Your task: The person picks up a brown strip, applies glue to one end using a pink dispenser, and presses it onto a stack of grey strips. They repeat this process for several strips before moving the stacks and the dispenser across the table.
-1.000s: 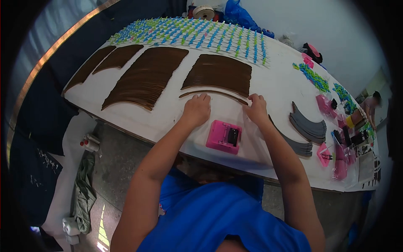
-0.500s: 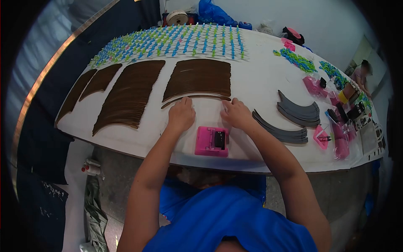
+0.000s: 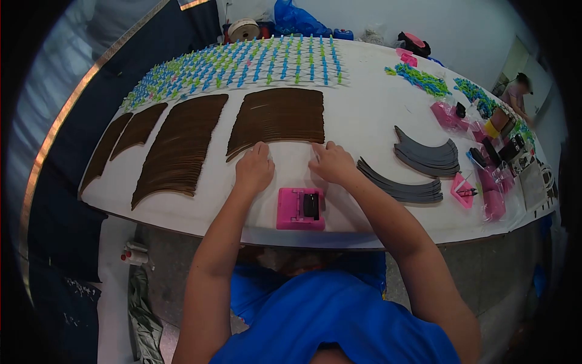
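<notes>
the thin brown strip (image 3: pixel 236 156) has been brought up to the near side of the brown pile (image 3: pixel 277 115). a second ago, a white gap was seen between the two; now no clear gap can be seen. so the strip seems to be lined up with the rest, and the pile is made a bit bigger. both are set near the middle of the white surface (image 3: pixel 364 127), just on the far side of the hands.

the hands are held apart from each other. the left hand (image 3: pixel 254 168) is placed at the near edge of the pile, and the right hand (image 3: pixel 333 164) at its near right corner. the fingers are bent, but whether the strip is pinched or only touched cannot be told. the pink tool (image 3: pixel 301 209) is left on the near side, and grey strips (image 3: pixel 427 159) are laid to the right.
</notes>
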### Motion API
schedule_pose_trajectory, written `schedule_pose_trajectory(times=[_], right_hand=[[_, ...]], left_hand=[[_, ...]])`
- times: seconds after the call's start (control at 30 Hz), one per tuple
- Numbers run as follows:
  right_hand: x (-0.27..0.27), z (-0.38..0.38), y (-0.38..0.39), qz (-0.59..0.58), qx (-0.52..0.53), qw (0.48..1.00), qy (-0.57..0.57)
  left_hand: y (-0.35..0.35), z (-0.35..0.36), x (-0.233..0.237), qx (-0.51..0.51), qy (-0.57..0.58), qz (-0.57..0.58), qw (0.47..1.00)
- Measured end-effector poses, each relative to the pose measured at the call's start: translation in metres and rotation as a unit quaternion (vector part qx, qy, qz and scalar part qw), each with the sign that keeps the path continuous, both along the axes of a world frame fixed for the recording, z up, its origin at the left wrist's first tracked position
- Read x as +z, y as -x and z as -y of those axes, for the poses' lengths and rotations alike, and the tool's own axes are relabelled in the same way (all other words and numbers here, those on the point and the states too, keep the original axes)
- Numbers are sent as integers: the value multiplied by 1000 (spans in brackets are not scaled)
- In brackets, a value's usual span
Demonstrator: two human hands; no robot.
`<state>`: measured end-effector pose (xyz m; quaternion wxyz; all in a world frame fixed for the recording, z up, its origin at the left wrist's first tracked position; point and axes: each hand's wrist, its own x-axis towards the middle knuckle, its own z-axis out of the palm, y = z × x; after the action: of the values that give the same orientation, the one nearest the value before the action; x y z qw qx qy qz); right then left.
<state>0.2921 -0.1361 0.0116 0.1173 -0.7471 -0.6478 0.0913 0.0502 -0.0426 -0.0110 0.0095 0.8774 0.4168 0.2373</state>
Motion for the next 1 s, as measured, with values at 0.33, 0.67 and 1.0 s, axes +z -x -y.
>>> schedule_pose_trajectory(times=[0.33,0.67,1.0], right_hand=[[7,1,5,-7,-23,999,27],[5,0,9,-15,-51,998,22],[8,0,9,-13,-49,998,28]], left_hand=[[-1,0,7,-1,40,-25,999],[0,-3,-1,-12,-5,-10,1000],[16,9,-6,49,-2,11,999]])
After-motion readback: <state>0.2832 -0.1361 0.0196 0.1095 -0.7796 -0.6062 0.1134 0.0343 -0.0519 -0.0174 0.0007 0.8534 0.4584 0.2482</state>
